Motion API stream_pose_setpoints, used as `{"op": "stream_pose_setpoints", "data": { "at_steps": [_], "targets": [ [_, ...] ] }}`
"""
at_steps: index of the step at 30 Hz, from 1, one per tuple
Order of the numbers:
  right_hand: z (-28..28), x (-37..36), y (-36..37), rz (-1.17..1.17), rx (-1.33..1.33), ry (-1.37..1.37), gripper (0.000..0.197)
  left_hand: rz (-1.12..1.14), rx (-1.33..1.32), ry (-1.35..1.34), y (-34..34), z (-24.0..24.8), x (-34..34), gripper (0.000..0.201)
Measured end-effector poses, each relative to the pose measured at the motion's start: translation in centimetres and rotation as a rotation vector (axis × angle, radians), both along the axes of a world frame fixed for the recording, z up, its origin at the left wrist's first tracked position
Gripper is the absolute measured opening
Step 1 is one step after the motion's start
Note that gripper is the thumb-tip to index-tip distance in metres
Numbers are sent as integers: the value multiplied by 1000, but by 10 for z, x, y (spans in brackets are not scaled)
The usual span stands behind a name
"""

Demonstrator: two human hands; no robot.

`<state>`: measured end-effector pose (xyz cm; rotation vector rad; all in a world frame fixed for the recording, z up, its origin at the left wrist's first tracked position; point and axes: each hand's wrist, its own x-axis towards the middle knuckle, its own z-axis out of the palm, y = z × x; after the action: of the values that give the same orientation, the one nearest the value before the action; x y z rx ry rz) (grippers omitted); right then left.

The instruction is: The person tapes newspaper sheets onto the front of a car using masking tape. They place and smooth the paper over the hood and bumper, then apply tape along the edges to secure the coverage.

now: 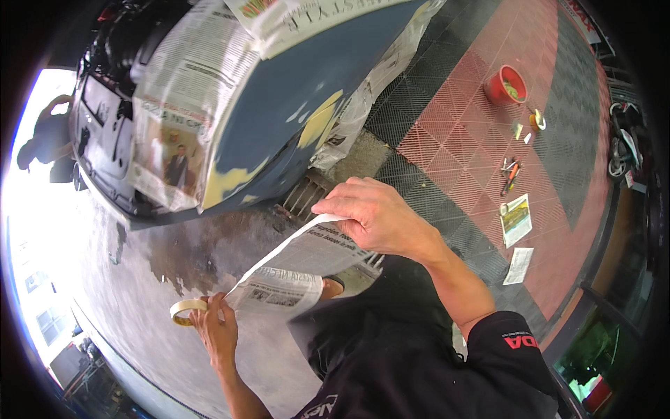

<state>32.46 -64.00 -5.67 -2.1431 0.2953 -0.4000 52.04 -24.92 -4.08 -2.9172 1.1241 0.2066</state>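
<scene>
folded printed newspaper sheet [300, 269] slants near-left to far-right between both hands: left hand [215, 327] pinches its near corner plus cream masking-tape roll [187, 312]; right hand [377, 216] grips the far edge.

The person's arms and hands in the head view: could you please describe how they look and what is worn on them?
Both hands, the left hand and the right hand, are bare: no gloves, and no rings or watch that I can make out. The forearms are uncovered. The right arm ends in a short black sleeve with red lettering near its hem. The left arm's sleeve is not visible.
</scene>
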Motion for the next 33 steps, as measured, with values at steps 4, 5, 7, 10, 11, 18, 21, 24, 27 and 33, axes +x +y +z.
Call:
{"op": "stream_pose_setpoints", "data": {
  "at_steps": [4, 5, 7, 10, 11, 18, 21, 24, 27, 33],
  "targets": [
    [-76, 30, -19, -57, 97, -88, 38, -164, -119, -139, -22, -75, 34, 18],
    [-95, 38, -20, -63, 102, -102, 32, -113, -164, -164, -29, -94, 39, 19],
    [-133, 54, -24, -76, 108, -132, 22, -126, -187, -256, -34, -126, 52, 19],
    [-181, 72, -26, -31, -14, -129, 21, -146, -213, -409, -35, -167, 67, 18],
    [-198, 76, -25, -28, -18, -143, 26, -137, -211, -447, -34, -177, 67, 17],
    [-261, 74, -4, -21, -104, -228, 28, -47, -276, -703, -3, -225, 79, 20],
    [-273, 71, 12, -67, -181, -110, 22, -66, -362, -694, 10, -236, 89, 22],
    [-270, 73, 23, -147, -221, 10, 24, -160, -386, -661, 17, -240, 95, 20],
    [-252, 71, 44, -283, -334, -100, 39, -173, -357, -673, 18, -224, 97, 16],
    [-205, 111, 134, -36, -458, -256, 77, -321, -314, -597, 16, -215, 91, 13]
  ]
}}
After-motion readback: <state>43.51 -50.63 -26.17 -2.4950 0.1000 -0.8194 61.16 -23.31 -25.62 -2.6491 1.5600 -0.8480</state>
